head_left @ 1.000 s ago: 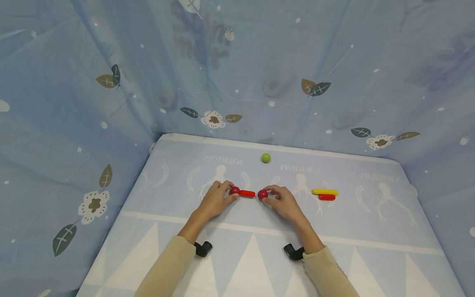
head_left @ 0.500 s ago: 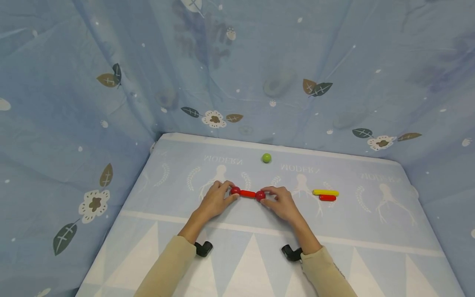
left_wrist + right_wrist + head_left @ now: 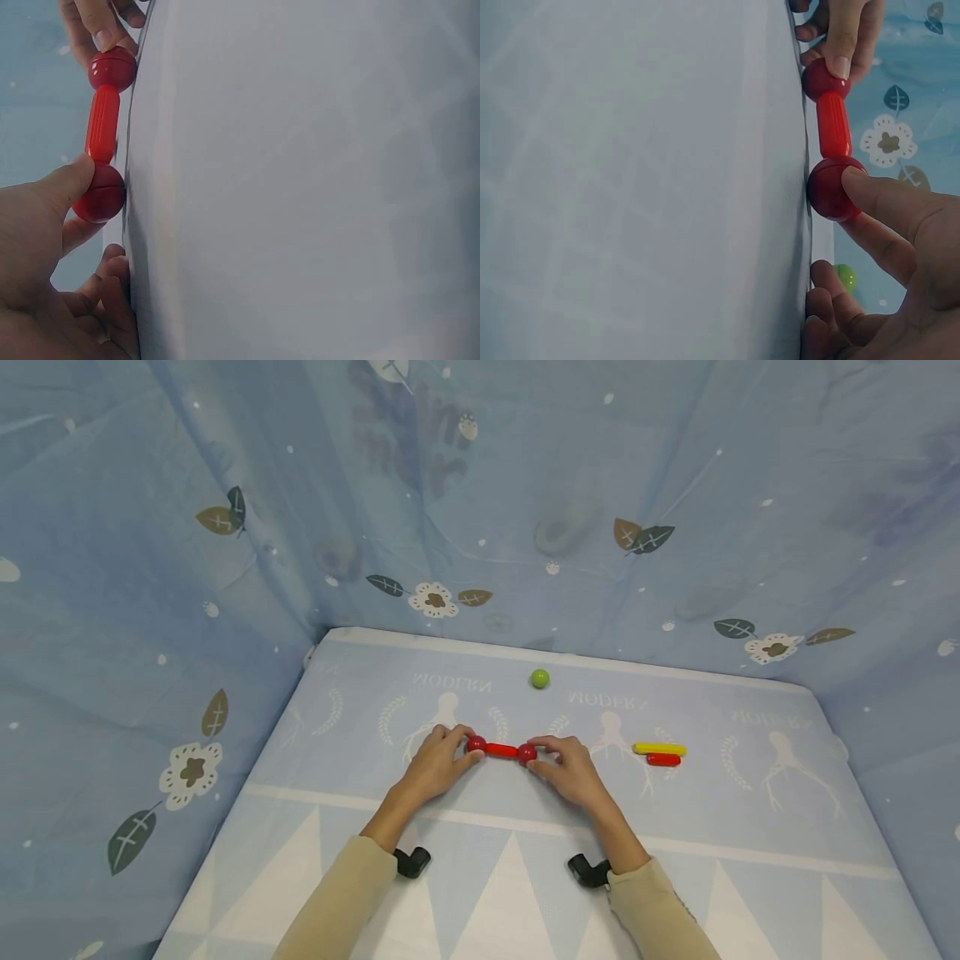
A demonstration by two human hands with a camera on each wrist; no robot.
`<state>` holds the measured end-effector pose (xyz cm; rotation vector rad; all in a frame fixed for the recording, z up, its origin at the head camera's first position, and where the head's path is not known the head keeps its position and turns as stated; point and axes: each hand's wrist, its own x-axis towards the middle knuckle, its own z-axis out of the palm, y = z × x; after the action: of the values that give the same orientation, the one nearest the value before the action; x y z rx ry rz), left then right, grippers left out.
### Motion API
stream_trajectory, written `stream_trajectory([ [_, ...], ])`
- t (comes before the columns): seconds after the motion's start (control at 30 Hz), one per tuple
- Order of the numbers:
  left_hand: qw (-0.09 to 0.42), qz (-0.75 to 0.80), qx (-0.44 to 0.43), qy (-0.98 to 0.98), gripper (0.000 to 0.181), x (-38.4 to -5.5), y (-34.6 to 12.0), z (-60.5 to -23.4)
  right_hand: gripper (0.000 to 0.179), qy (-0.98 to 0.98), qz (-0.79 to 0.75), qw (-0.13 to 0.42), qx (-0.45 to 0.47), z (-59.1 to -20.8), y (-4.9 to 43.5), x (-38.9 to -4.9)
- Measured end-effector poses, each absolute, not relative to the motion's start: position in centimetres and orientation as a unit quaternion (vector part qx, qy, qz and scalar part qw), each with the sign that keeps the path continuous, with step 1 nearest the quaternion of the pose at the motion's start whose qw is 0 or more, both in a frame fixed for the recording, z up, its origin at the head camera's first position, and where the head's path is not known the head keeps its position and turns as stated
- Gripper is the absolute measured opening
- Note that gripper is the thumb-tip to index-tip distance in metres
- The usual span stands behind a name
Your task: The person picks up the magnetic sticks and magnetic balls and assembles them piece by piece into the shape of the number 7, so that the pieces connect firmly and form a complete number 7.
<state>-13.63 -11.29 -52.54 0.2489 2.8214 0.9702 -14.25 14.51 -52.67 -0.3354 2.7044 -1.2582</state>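
Observation:
A short red rod [image 3: 501, 750] lies on the table between two dark red balls, touching both so that they form a dumbbell shape. My left hand [image 3: 437, 765] pinches the left red ball [image 3: 100, 195] between thumb and finger. On the other end, the right red ball [image 3: 835, 187] is pinched by my right hand [image 3: 573, 772]. In both wrist views the rod's ridged side shows, and its ends meet the balls. Whether the ends sit inside the balls I cannot tell.
A green ball [image 3: 540, 678] rests near the table's back edge. To the right, a yellow rod [image 3: 659, 748] lies alongside another short red rod [image 3: 663, 760]. Blue patterned cloth [image 3: 480, 510] hangs behind and at the sides of the table [image 3: 480, 885].
My right hand has moved left with its red ball, closing the gap to the rod's right end. My left hand has stayed in place with its ball.

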Motion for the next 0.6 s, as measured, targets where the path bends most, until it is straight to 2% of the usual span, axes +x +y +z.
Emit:
stream_trajectory([
  [0.4,0.074,0.324,0.081,0.94,0.044,-13.6,-11.4,-52.5,0.041,0.902,-0.412,0.094,-0.089,-51.8,15.4,-13.8],
  [0.6,0.073,0.323,0.083,0.94,0.045,-13.6,-11.4,-52.6,0.038,0.901,-0.42,0.068,-0.085,-51.3,17.6,-13.0],
])
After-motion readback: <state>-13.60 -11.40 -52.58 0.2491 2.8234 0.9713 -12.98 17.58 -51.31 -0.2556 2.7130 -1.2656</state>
